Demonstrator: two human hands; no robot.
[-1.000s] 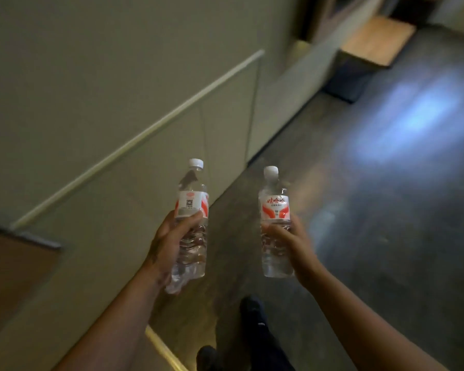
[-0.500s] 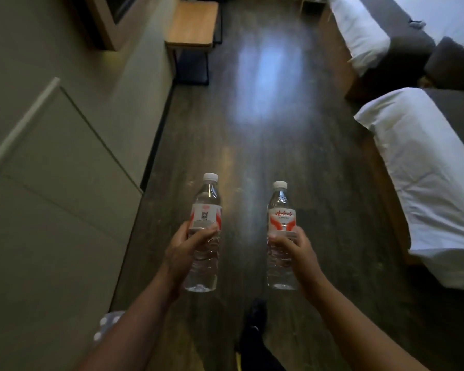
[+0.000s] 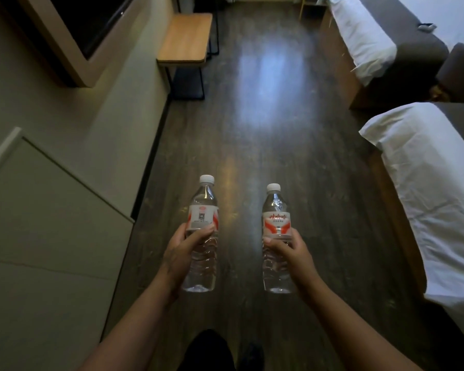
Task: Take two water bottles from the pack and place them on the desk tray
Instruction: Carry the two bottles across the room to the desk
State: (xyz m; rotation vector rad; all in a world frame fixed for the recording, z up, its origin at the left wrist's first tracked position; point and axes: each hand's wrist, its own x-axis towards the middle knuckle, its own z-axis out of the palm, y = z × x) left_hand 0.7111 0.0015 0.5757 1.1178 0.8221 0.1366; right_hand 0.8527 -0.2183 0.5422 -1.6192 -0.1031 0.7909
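Upright, left hand point(image 3: 181, 257) grip clenched on one water-filled bottle point(image 3: 202, 236), right hand point(image 3: 292, 253) on another point(image 3: 276, 239), both capped.

Dim room; a pale glare patch on the dark floor point(image 3: 271, 84); edges bend, and corners look perhaps slightly soft.

One camera sits on my head, looking forward and steeply down along the floor point(image 3: 265, 135). My forearms enter from the bottom edge, close to the lens, while the bench point(image 3: 185, 38) lies far ahead at upper left and the beds point(image 3: 426, 170) run down the right side.
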